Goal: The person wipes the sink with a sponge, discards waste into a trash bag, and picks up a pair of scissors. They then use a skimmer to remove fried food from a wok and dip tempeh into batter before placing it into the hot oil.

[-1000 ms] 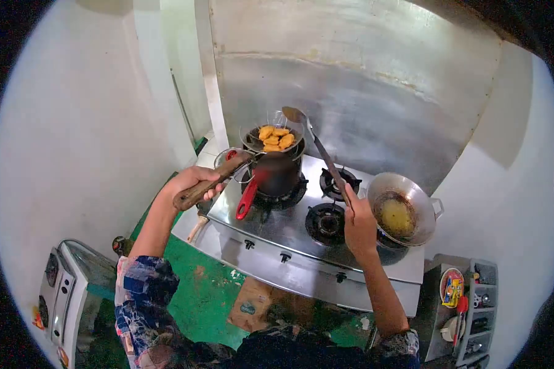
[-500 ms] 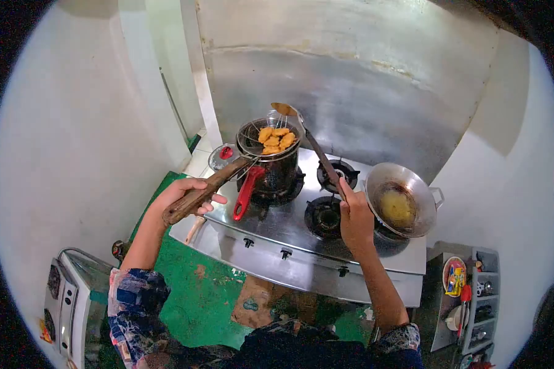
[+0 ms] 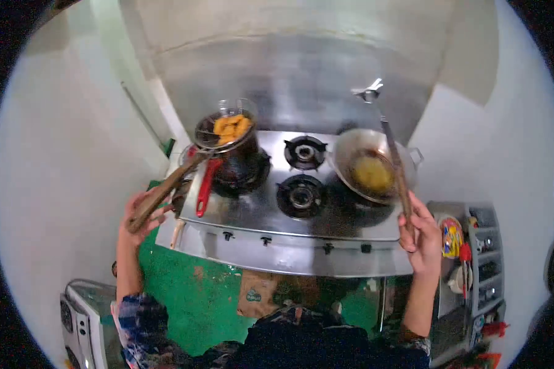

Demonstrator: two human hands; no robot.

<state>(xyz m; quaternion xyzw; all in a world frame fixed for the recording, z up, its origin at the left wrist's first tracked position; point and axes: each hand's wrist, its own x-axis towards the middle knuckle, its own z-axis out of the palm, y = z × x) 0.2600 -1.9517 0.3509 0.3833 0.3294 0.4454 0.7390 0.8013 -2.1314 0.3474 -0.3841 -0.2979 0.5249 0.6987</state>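
Observation:
My left hand (image 3: 143, 214) is closed around the long wooden handle of a strainer (image 3: 169, 187). Several golden fried pieces (image 3: 232, 128) lie in its mesh basket, which sits over a dark pot (image 3: 243, 161) on the left of the stove. A red handle (image 3: 207, 189) sticks out from the pot toward me. On the right, my right hand (image 3: 422, 230) grips the wooden handle of a spatula (image 3: 394, 150). Its metal head, blurred by motion, is raised above and behind the wok (image 3: 343, 163). Yellowish oil (image 3: 372, 174) lies in the bottom of the wok.
Two burners (image 3: 302, 195) stand between pot and wok on the steel stove (image 3: 252, 216). A metal sheet (image 3: 289, 80) covers the wall behind. At lower right is a grey rack (image 3: 487, 267) beside a counter with colourful packets (image 3: 452, 238). A white appliance (image 3: 86, 326) stands lower left.
My right hand has swung the spatula from over the strainer to above the wok at the right. The strainer stays over the pot, held by my left hand. The view has turned right.

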